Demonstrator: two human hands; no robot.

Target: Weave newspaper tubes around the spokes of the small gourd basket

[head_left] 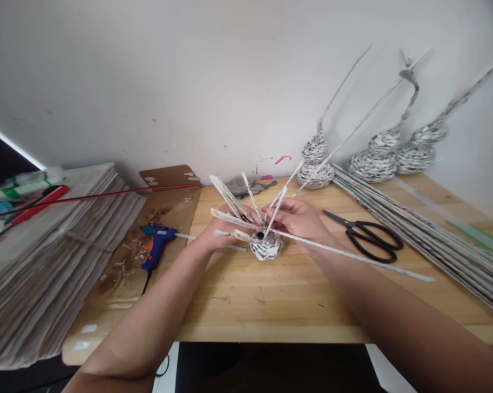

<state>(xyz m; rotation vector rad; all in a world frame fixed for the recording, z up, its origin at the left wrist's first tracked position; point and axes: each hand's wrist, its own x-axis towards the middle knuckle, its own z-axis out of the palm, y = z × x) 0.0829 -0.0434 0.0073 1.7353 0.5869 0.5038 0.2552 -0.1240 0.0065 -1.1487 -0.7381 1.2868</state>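
Head view: my right hand [293, 217] pinched a paper stick [282, 197]; whether my left hand [218, 226] gripped, I couldn't tell. Woven ball [266, 249] sat between them over the bench [238, 295]; uneven pulling could've kinked the stick.

This looks like a craft workspace. Its pale wooden worktop [271, 305] carries black-handled metal scissors [350, 224], a bundle of thin grey paper rods [434, 245] and bulbous woven-paper forms [316, 173], with a blue plastic glue gun [160, 244] to the left.
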